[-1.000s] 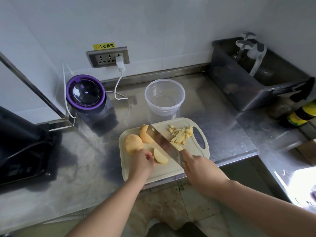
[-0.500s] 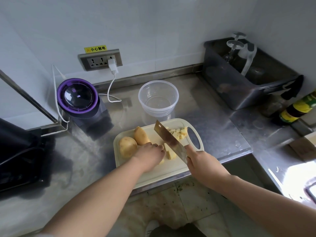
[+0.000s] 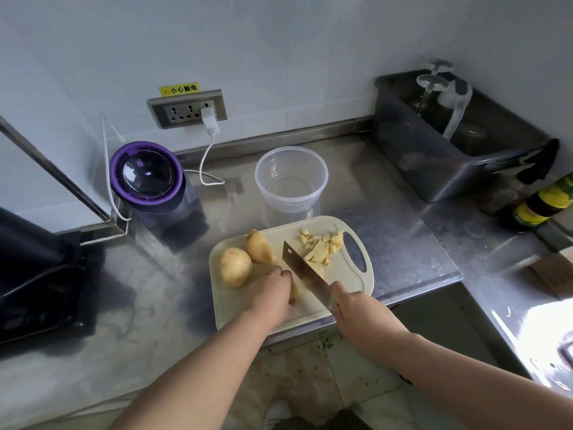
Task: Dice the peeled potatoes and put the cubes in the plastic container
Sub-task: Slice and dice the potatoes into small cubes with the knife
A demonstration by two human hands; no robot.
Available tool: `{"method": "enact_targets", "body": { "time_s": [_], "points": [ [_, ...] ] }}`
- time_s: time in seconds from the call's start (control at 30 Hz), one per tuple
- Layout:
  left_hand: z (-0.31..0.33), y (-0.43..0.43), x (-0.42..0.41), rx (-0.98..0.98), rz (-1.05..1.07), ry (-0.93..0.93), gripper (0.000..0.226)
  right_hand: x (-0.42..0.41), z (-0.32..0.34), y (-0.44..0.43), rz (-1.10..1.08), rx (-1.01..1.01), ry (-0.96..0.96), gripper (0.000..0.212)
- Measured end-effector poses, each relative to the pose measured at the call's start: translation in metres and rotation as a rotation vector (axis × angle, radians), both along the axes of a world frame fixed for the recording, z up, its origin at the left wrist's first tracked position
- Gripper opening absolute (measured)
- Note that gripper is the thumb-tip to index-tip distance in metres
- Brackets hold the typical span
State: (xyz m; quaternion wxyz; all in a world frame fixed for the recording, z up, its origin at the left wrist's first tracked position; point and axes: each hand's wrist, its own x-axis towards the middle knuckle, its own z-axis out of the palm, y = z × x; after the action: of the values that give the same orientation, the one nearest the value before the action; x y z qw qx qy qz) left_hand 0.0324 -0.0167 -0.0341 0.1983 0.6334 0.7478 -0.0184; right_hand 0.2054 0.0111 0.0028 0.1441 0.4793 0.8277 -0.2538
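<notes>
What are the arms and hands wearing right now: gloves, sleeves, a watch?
Nothing that shows. The left hand and right hand are bare: no gloves, no visible ring or watch. The left forearm and right forearm are bare too, with no sleeve, cuff or band in frame.

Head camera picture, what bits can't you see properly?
1. Potato piece being cut: head view, left hand covers most of it.
2. Knife handle: head view, hidden inside the right hand.
3. Bottle: head view, cut off by the right edge; label too small.
4. Dark bin: head view, shadow blurs its contents.
</notes>
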Motion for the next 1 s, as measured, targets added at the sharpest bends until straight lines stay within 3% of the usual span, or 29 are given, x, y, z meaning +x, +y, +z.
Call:
{"method": "enact_targets", "body": {
  "time_s": [0.17,0.5,1.0],
  "points": [
    [-0.002,-0.010,-0.006,0.034,0.075,-0.050,0.048,-0.004,-0.007,-0.007,-0.011,-0.023,-0.018,0.047],
    [-0.008,-0.013,-0.009,0.006,0.192,-0.125,0.036,-0.006,-0.006,-0.016,-0.037,-0.019,-0.010,0.042],
    [-0.009,-0.016,0.000,0.023,0.199,-0.002,0.042,-0.007,0.002,-0.010,0.003,0.014,-0.032,0.037]
  ]
}}
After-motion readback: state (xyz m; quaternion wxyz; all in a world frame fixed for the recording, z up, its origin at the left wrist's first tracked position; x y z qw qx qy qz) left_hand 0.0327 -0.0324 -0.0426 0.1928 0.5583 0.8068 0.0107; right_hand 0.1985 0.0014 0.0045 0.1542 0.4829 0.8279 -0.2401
